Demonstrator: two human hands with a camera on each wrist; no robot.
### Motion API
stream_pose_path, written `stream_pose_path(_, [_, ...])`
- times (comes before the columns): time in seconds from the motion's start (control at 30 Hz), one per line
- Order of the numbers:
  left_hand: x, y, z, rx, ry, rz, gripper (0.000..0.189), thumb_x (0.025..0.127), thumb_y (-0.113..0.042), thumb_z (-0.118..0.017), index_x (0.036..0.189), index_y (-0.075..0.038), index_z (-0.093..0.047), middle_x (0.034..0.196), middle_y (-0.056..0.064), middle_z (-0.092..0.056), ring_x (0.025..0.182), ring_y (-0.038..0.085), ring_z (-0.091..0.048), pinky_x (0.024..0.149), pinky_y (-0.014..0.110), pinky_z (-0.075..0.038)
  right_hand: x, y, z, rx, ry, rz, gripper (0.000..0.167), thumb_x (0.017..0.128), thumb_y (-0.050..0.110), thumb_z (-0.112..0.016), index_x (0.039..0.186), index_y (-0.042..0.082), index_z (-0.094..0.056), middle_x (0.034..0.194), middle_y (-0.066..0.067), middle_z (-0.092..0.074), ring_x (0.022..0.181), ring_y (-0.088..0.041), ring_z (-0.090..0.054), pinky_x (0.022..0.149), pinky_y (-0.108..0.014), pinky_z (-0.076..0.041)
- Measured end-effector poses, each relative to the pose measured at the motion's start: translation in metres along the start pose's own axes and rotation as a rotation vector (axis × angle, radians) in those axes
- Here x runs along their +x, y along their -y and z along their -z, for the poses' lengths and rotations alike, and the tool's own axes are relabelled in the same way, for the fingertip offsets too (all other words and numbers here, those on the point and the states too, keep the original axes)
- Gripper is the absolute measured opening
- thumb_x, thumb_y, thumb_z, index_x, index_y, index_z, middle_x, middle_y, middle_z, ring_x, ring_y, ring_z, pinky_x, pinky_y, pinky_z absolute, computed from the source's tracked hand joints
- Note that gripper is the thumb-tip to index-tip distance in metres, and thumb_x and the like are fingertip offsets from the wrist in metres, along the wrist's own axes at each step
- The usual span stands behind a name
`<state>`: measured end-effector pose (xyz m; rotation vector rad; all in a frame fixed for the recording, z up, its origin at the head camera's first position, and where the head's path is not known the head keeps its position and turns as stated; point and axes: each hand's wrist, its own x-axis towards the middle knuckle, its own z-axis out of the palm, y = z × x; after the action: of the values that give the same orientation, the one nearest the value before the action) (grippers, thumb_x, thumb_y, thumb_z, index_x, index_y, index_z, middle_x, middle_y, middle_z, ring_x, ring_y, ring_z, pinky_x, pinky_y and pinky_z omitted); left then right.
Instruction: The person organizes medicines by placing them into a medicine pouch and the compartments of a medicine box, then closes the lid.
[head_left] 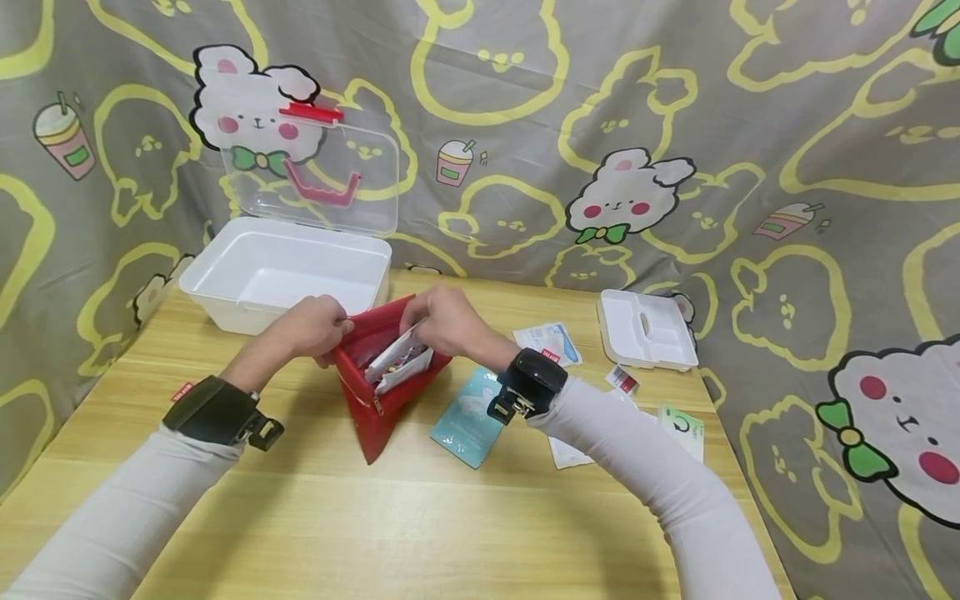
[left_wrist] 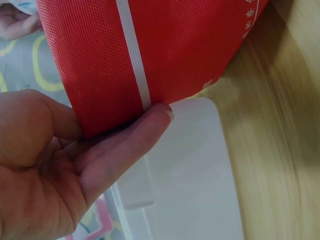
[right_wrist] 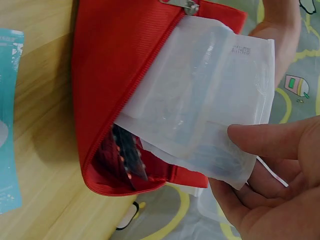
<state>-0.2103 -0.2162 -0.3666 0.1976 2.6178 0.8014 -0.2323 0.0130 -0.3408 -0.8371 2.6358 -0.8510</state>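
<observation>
A red zip pouch (head_left: 372,429) is held up over the table with its mouth open. My left hand (head_left: 311,327) grips one edge of its opening; in the left wrist view the thumb and fingers pinch the red fabric (left_wrist: 170,50) beside a white strip. At the opposite side, my right hand (head_left: 450,321) is at the pouch's mouth. Between its thumb and fingers it pinches a white paper-and-film packet (right_wrist: 200,95), which sticks partly out past the zipper. Inside the pouch, a dark blister-like strip (right_wrist: 130,152) shows below the packet.
Behind the left hand stands a white box (head_left: 225,304) with its clear, red-handled lid (head_left: 378,187) raised. A teal sachet (head_left: 471,429), a blue-and-white packet (head_left: 551,337), a small red-and-white packet (head_left: 622,381) and a green card (head_left: 686,423) lie rightward. A white compartment tray (head_left: 626,333) is at back right.
</observation>
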Motion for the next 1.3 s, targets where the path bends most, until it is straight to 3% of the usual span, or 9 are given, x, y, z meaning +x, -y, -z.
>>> stream_pose_path(0.2, [0.001,0.001,0.0,0.004,0.0,-0.003,0.029,0.104,-0.007,-0.048,0.107,0.016,-0.066,0.072,0.015,-0.068,0.058,0.02,-0.071,0.059,0.033,-0.062,0.004,-0.003,-0.008,-0.032,0.017,-0.012,0.024,0.083,-0.007,-0.063,0.084,0.012,-0.079,0.085,0.001,-0.074,0.093,-0.019,-0.06,0.068,-0.021,-0.051])
stream_pose_path(0.43, [0.003,-0.001,0.001,-0.006,0.013,0.011,0.03,0.105,-0.008,-0.048,0.11,0.017,-0.065,0.076,0.016,-0.07,0.059,0.019,-0.071,0.06,0.033,-0.063,0.006,-0.002,-0.013,-0.04,0.024,0.01,0.027,0.084,-0.008,-0.062,0.082,0.013,-0.079,0.088,0.0,-0.074,0.097,-0.02,-0.059,0.073,-0.022,-0.051])
stream_pose_path(0.63, [0.004,0.001,0.001,-0.003,0.015,0.012,0.031,0.105,-0.008,-0.047,0.111,0.017,-0.064,0.079,0.018,-0.07,0.06,0.019,-0.072,0.06,0.033,-0.063,0.008,-0.002,-0.017,-0.027,0.014,0.014,0.029,0.081,-0.011,-0.062,0.08,0.013,-0.078,0.085,0.001,-0.073,0.093,-0.019,-0.059,0.065,-0.02,-0.047])
stream_pose_path(0.9, [0.003,0.001,0.001,0.009,0.009,0.0,0.031,0.105,-0.008,-0.047,0.109,0.017,-0.065,0.076,0.016,-0.07,0.059,0.02,-0.072,0.06,0.034,-0.062,0.009,-0.009,-0.028,-0.027,0.033,-0.057,0.024,0.084,-0.006,-0.066,0.077,0.014,-0.077,0.084,0.003,-0.073,0.096,-0.018,-0.058,0.072,-0.022,-0.045])
stream_pose_path(1.3, [0.002,-0.001,0.001,0.014,0.012,-0.005,0.032,0.105,-0.009,-0.048,0.111,0.017,-0.065,0.075,0.015,-0.071,0.06,0.019,-0.072,0.061,0.034,-0.063,0.006,-0.008,-0.036,-0.117,0.017,0.013,0.023,0.084,-0.006,-0.065,0.088,0.009,-0.082,0.084,0.003,-0.076,0.09,-0.016,-0.06,0.07,-0.018,-0.046])
